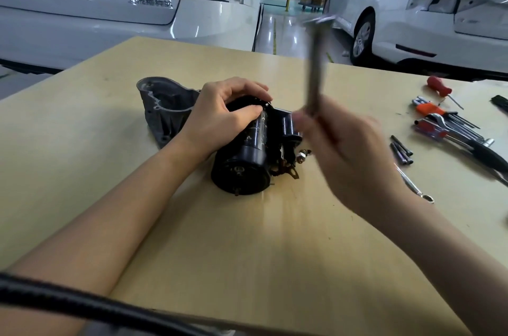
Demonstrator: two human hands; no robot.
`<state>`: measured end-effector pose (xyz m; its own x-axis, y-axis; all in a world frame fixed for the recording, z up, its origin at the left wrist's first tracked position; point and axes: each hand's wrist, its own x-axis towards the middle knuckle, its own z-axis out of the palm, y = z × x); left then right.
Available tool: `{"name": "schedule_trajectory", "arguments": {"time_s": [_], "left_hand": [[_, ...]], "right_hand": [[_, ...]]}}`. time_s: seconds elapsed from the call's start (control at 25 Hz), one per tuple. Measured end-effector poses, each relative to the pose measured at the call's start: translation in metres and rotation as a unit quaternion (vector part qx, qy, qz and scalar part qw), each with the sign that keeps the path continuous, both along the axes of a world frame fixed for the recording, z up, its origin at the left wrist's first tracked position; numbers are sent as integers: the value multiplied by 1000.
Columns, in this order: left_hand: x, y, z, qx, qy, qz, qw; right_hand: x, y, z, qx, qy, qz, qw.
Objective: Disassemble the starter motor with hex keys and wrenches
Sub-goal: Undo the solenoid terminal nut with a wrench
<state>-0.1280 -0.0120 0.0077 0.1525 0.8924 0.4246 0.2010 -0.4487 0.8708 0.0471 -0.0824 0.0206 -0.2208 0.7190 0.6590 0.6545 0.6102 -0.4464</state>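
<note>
The black starter motor lies on its side in the middle of the wooden table, its grey aluminium nose housing pointing to the far left. My left hand grips the motor body from above, fingers curled over it. My right hand is raised to the right of the motor and holds a long grey metal tool upright; both hand and tool are blurred. A small nut and stud show at the solenoid end.
At the table's right edge lie a red-handled screwdriver, an orange-holder hex key set, several loose black bolts and a chrome wrench. Two white cars stand behind the table. A black hose crosses the lower left.
</note>
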Motion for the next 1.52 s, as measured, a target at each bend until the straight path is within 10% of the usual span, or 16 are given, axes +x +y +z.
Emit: {"name": "schedule_trajectory", "arguments": {"time_s": [0.16,0.28,0.48,0.92,1.16,1.36,1.52], "left_hand": [[-1,-2,2,2,6,3,1000],[0,-4,3,-1,2,2,1000],[-1,-4,3,-2,4,0,1000],[0,-4,3,0,4,1,1000],[-1,-2,0,2,4,3,1000],[1,-1,-1,25,-1,1,1000],[0,0,0,11,1,-2,1000]], "right_hand": [[21,-8,-19,-182,455,-16,871],[25,-4,-25,-244,547,-34,800],[20,0,-27,-251,560,-10,789],[14,-2,-25,-199,418,-24,886],[-4,0,-4,-30,38,-43,998],[-23,-8,1,31,-255,24,966],[-6,-5,-5,57,-97,-1,994]]}}
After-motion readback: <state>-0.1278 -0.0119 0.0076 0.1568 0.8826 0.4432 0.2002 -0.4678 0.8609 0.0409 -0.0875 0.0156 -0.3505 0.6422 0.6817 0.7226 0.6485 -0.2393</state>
